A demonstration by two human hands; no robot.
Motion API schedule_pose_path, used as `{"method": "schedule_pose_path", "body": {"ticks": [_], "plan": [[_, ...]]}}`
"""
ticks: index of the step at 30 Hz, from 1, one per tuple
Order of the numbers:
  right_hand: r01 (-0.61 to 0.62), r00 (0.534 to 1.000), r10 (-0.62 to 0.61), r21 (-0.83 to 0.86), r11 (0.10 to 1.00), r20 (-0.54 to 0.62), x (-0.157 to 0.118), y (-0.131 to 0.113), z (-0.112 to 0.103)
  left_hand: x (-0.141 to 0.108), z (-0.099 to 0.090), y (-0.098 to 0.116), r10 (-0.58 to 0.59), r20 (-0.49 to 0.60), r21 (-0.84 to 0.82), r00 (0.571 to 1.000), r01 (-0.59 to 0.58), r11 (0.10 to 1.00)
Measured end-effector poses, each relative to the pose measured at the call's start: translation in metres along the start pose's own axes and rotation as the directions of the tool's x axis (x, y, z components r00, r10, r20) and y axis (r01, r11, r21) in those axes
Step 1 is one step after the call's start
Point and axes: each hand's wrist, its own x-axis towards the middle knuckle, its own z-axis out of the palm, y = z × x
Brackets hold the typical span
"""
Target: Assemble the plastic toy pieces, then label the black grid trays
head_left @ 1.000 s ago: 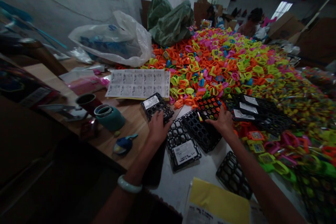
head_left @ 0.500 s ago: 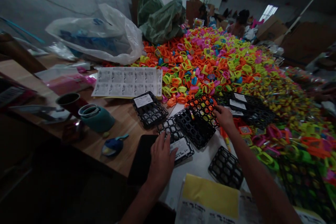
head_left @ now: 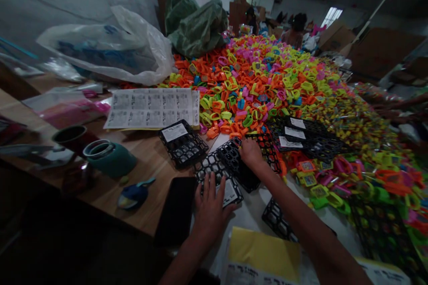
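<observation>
My left hand (head_left: 210,205) lies with its fingers spread on a black lattice tray (head_left: 209,167) that bears a white label (head_left: 230,192). My right hand (head_left: 251,153) is closed over the upper part of a darker black tray (head_left: 239,171) just to the right; what its fingertips pinch is too small to make out. Beyond that hand another lattice tray (head_left: 272,153) rests against the heap. A labelled black tray (head_left: 187,150) sits at the left, touched by neither hand.
A heap of bright plastic toy pieces (head_left: 254,84) fills the back and right. Label sheets (head_left: 150,109), a teal jar (head_left: 110,158), a dark cup (head_left: 72,138), a black phone-like slab (head_left: 175,211) and a yellow-backed sheet (head_left: 264,249) surround the trays. People are in the background.
My right hand has moved left from the far lattice tray onto the darker tray. My left hand's fingers have spread wider on its tray. The view has shifted slightly.
</observation>
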Motion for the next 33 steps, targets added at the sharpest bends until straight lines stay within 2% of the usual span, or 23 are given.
{"method": "schedule_pose_path", "body": {"ticks": [3,7,9,12,15,18,23,27,31,33], "plan": [[-0.041,0.999,0.039,0.056,0.998,0.031,0.021,0.014,-0.005,-0.001,0.0,-0.005,0.042,0.01,-0.002,0.999,-0.042,0.999],[-0.052,0.997,0.057,0.097,0.994,-0.053,0.027,0.057,-0.045,-0.001,-0.003,-0.008,0.047,0.028,-0.008,0.998,-0.047,0.999],[-0.045,0.997,0.046,0.017,0.999,-0.068,0.017,0.085,-0.066,0.0,-0.002,-0.009,0.051,0.031,-0.015,0.998,-0.051,0.999],[-0.037,0.993,0.063,-0.246,0.969,0.099,-0.001,0.126,-0.086,0.0,0.0,-0.01,0.059,0.011,-0.02,0.998,-0.059,0.998],[-0.022,0.949,0.143,-0.393,0.919,0.279,-0.003,0.16,-0.091,0.0,0.006,-0.012,0.051,-0.022,-0.011,0.998,-0.052,0.999],[-0.036,0.94,0.167,-0.4,0.916,0.297,0.011,0.184,-0.091,0.0,0.012,-0.016,0.071,-0.054,0.007,0.996,-0.071,0.997],[0.023,0.968,0.062,-0.332,0.943,0.241,0.027,0.202,-0.099,0.0,0.016,-0.021,0.098,-0.065,0.022,0.993,-0.096,0.995],[0.073,0.988,-0.028,-0.303,0.95,0.15,0.023,0.207,-0.114,0.01,0.001,-0.018,0.031,0.022,-0.032,0.999,-0.03,0.999],[0.032,0.999,-0.017,-0.32,0.947,0.048,0.021,0.209,-0.133,0.036,-0.027,-0.007,-0.027,0.022,-0.235,0.999,0.032,0.971],[0.02,1.0,-0.016,-0.333,0.943,0.015,0.021,0.206,-0.14,0.054,-0.039,0.007,-0.043,0.041,-0.443,0.998,0.057,0.895]]}}
